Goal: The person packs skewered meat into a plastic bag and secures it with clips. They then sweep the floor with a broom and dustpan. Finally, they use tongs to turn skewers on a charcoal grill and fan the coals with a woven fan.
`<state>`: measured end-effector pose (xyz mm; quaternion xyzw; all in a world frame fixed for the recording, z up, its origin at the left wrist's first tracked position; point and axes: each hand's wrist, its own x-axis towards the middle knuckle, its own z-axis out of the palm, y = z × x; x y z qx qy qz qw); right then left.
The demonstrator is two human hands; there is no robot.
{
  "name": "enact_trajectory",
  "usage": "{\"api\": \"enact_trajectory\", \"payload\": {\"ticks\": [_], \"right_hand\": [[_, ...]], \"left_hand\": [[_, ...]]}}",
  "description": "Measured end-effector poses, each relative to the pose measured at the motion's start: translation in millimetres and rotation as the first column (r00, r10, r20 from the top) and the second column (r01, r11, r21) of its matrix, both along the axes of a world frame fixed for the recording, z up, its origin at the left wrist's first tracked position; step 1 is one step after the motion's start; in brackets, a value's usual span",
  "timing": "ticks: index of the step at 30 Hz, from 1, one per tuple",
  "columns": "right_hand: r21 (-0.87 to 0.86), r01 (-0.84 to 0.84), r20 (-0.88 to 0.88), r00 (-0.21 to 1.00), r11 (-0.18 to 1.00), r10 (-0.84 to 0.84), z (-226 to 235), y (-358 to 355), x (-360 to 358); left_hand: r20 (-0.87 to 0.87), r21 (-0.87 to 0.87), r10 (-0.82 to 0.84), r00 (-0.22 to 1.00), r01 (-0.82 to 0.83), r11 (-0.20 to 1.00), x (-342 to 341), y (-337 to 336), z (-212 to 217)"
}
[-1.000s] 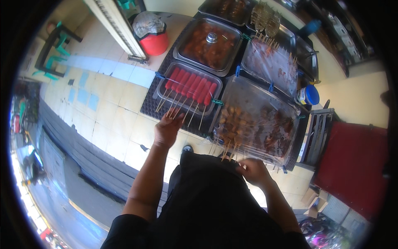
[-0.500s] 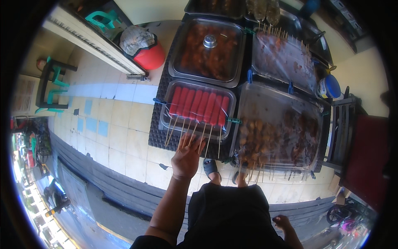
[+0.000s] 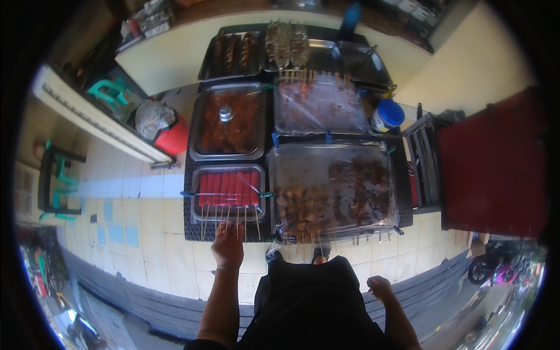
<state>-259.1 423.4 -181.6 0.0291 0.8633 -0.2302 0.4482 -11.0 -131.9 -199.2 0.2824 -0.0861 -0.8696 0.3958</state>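
Observation:
Red hotdog skewers [image 3: 228, 188] lie side by side in a metal tray [image 3: 196, 217] under clear plastic, their bare sticks pointing toward me. My left hand [image 3: 227, 245] reaches to these sticks with its fingers stretched out over them, touching several. A green clip and a dark blue clip pin the plastic at the tray's sides. My right hand [image 3: 380, 288] hangs beside my right hip, away from the table, its fingers curled. What it holds, if anything, is hidden. Just right of the hotdogs, a large tray [image 3: 303, 160] of browned meat skewers lies under clear plastic.
Behind stand a lidded tray [image 3: 224, 137], a covered skewer tray [image 3: 321, 105] and open trays of food. A blue-lidded tub [image 3: 388, 115] sits at the table's right, near a dark red panel [image 3: 493, 169]. A red bin [image 3: 173, 137] stands left on the tiled floor.
My view has lifted and swung right, so the table's far trays now show. My left hand stays at the hotdog sticks. My right hand is raised slightly, still curled.

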Motion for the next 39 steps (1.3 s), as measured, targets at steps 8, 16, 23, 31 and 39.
{"api": "enact_trajectory", "payload": {"ticks": [8, 16, 23, 31, 39], "right_hand": [[0.126, 0.248, 0.022, 0.967, 0.961, -0.252, -12, 115, 92], [0.049, 0.318, 0.159, 0.933, 0.947, -0.322, -26, 151, 79], [-0.646, -0.228, -0.265, 0.962, 0.728, 0.066, 95, 84, 14], [-0.855, -0.174, 0.025, 0.927, 0.488, 0.374, 231, 226, 18], [-0.75, -0.638, -0.66, 0.698, -0.176, 0.279, 356, 390, 20]], "left_hand": [[0.096, 0.011, 0.033, 0.995, -0.035, 0.999, 0, -3, 1], [0.474, 0.114, -0.092, 0.876, 0.043, 0.993, -12, 68, 44], [0.63, -0.426, -0.533, 0.564, 0.826, 0.37, -68, 275, 173], [0.673, -0.725, -0.74, -0.014, -0.211, -0.655, -136, 509, 362], [0.295, -0.944, -0.734, -0.611, -0.307, -0.124, -212, 595, 436]]}}
